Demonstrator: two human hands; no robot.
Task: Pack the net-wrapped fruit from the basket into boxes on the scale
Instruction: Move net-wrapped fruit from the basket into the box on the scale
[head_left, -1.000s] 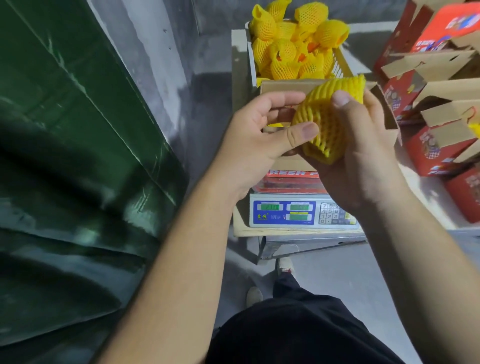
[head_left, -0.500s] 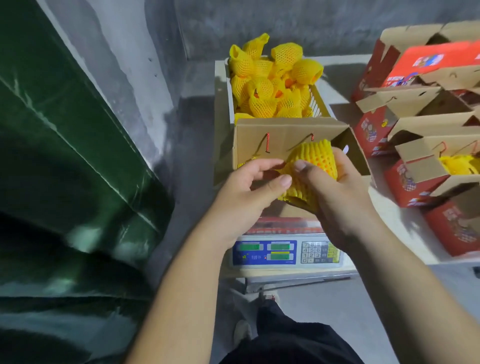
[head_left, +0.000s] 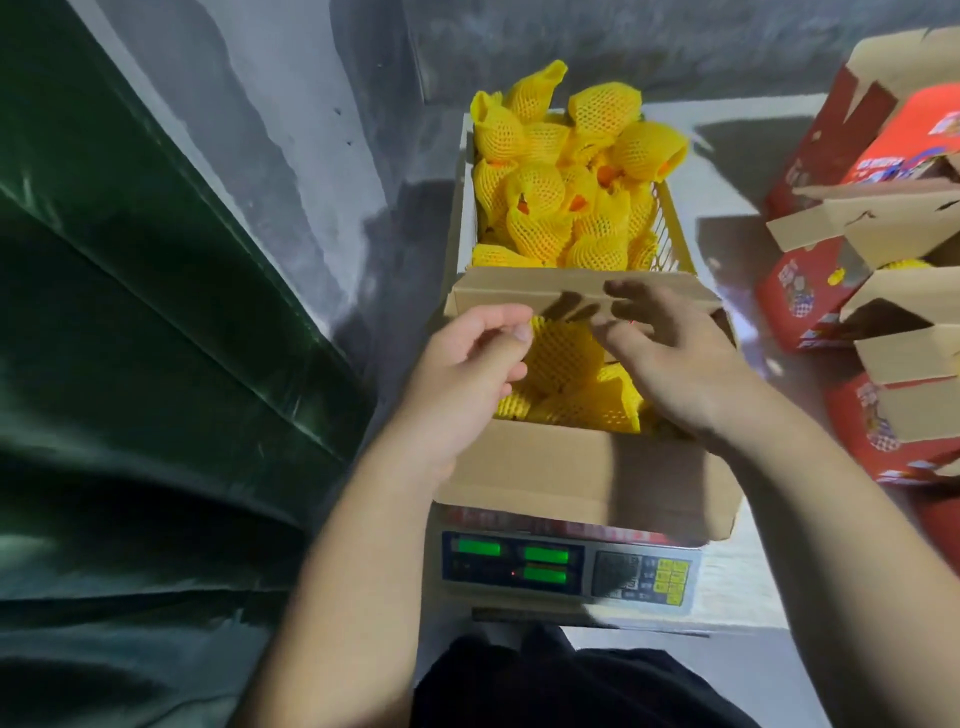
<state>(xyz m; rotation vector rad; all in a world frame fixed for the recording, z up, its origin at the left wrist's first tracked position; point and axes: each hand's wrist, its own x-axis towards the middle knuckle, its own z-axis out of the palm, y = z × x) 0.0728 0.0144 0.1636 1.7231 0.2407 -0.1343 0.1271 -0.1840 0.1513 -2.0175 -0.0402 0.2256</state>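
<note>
Both hands hover over the open box (head_left: 582, 467) on the scale (head_left: 566, 571): right hand (head_left: 675, 364) fingers spread, released; left hand (head_left: 467, 374) loosely curled, empty, above the net-wrapped fruit (head_left: 563, 358) now resting inside.

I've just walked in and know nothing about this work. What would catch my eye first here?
The bright yellow net-wrapped fruit heaped in the basket at the back stands out most. Just in front, an open cardboard box sits on a scale with green displays and already holds some wrapped fruit, with the left hand and right hand over it. Red printed boxes are stacked at the right.
</note>
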